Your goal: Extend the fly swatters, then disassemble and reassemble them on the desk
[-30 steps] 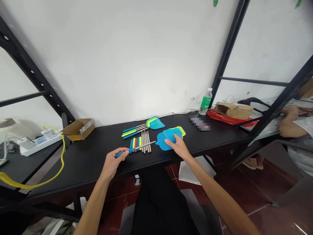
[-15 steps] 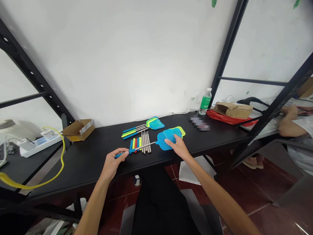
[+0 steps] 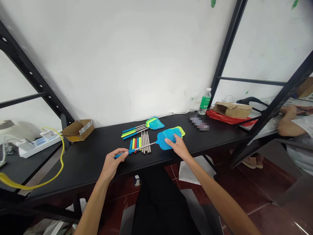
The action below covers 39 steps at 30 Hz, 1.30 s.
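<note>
My left hand [image 3: 114,160] is closed around the blue handle [image 3: 131,151] of a fly swatter, with a thin metal rod [image 3: 146,145] running right from it. The rod's tip meets the neck of a blue perforated fly swatter head [image 3: 163,141]. My right hand [image 3: 179,146] grips that head, thumb on top, its other fingers mostly hidden. Behind the head, a yellow-green swatter head [image 3: 182,131] partly shows. Under and beyond the rod lie a row of coloured handles [image 3: 135,143] and several loose metal rods [image 3: 146,137]. Several whole fly swatters [image 3: 156,123] are stacked farther back.
On the black table [image 3: 97,160] stand an open cardboard box [image 3: 79,130] at left and a water bottle [image 3: 204,102] at back right, near a blurred item [image 3: 199,123]. A yellow cable [image 3: 62,156] hangs at left. Another person's arm [image 3: 288,122] shows at far right.
The rod's tip and the neck of the blue head have come together, closing a slight gap. Both hands keep their grips and have hardly moved.
</note>
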{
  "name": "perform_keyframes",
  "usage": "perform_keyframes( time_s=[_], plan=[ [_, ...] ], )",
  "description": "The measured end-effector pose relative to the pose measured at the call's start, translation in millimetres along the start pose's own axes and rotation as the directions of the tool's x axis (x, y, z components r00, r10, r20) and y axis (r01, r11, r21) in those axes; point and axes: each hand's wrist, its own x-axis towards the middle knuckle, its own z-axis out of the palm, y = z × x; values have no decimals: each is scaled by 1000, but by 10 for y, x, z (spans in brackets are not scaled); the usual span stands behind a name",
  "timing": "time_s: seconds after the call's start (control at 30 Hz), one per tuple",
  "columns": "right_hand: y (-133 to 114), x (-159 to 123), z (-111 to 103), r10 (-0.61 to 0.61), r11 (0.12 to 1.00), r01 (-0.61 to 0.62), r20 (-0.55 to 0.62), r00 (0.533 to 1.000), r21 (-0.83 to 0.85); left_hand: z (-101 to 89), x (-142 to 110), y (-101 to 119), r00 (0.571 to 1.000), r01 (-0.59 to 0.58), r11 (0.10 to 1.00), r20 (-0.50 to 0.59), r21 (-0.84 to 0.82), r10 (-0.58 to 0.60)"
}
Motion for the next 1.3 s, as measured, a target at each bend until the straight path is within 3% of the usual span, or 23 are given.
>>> perform_keyframes(
  time_s=[1.3],
  plan=[
    [-21,-12,-5,-7,1000,7,-8,1000,-4,20,-15,42,1000,-16,999,-4,28,16]
  ],
)
